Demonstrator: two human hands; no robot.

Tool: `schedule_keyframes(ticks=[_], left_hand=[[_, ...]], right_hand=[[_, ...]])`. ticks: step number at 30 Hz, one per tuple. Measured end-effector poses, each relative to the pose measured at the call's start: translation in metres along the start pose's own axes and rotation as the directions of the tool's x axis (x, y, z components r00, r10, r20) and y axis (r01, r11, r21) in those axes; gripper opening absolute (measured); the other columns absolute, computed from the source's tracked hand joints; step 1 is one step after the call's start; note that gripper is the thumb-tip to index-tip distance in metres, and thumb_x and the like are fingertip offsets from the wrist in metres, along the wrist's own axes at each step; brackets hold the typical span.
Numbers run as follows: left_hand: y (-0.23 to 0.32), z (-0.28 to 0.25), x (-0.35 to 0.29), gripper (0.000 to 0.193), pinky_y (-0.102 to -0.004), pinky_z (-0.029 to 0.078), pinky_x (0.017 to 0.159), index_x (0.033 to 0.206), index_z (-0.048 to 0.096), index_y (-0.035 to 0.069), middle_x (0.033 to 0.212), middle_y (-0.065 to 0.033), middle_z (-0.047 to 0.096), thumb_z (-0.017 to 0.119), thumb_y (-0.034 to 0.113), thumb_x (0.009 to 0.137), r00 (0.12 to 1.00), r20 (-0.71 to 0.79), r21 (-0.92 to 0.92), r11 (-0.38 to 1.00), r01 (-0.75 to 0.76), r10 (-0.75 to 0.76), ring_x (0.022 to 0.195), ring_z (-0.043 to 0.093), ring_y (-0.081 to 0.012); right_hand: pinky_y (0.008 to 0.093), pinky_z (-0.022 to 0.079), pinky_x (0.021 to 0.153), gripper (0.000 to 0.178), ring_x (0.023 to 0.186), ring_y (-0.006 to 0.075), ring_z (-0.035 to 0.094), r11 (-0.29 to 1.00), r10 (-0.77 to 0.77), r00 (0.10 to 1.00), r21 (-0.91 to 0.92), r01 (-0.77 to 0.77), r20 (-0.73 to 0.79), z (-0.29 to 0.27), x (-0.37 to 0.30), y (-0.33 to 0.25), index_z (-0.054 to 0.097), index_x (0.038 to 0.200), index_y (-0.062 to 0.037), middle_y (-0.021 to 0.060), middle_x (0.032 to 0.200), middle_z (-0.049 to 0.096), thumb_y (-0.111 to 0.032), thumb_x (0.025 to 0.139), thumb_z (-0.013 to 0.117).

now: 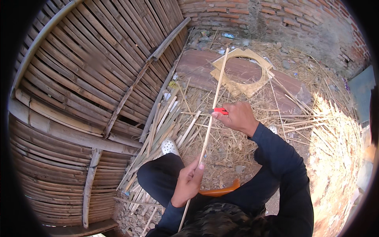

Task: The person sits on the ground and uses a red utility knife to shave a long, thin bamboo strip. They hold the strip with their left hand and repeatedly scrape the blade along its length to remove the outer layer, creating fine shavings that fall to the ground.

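Left hand [188, 181]: seen low in the centre of the frame, its grip closed around the long bamboo strip [211, 118], which is held steady near its lower end.
Bamboo strip: run from the bottom centre up past both hands, its tip seen over the cardboard ring [241, 70] in the upper middle.
Right hand [236, 115]: placed just above centre, grip closed on a red-handled cutter [219, 111], whose tip is pressed against the strip.
Progress: the cutter is set about midway along the strip; by that, roughly half of the length is judged left to be worked.
Pile of strips [164, 130]: laid left of centre, beside a white shoe [170, 146].
Woven bamboo panel [90, 79]: spread over the left of the frame.
Brick wall [276, 15]: seen along the top.
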State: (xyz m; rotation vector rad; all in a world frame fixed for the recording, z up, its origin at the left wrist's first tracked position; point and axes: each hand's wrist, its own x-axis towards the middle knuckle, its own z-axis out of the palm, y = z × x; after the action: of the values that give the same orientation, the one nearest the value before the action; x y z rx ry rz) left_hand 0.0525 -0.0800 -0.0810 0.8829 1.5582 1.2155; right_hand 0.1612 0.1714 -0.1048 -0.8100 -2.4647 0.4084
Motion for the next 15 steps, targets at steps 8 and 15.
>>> schedule_keyframes(ticks=[8,15], left_hand=[[0.027,-0.014,-0.035,0.044,-0.0196,0.035,0.055,0.141,0.042,0.002,0.067,0.0022,0.045,0.049,0.015,0.1,0.991,-0.057,0.247,0.963,-0.107,0.125,0.062,0.037,-0.0027],[0.054,-0.022,-0.069,0.044,-0.0204,0.037,0.054,0.139,0.044,0.0,0.062,-0.002,0.042,0.053,0.014,0.098,0.986,-0.067,0.274,0.953,-0.131,0.155,0.058,0.037,-0.0042]], right_hand=[[0.0416,0.044,0.044,0.068,0.044,0.0294,0.059,0.997,-0.072,0.997,-0.006,0.072,-0.031,-0.012,0.005,-0.027,0.067,0.065,-0.0085,0.0113,0.047,0.054,-0.071,0.083,0.049],[0.039,0.044,0.043,0.068,0.046,0.0282,0.059,0.959,-0.273,0.962,0.081,0.272,0.001,-0.036,-0.024,-0.085,0.065,0.062,-0.008,0.0115,0.047,0.053,-0.071,0.082,0.051]])
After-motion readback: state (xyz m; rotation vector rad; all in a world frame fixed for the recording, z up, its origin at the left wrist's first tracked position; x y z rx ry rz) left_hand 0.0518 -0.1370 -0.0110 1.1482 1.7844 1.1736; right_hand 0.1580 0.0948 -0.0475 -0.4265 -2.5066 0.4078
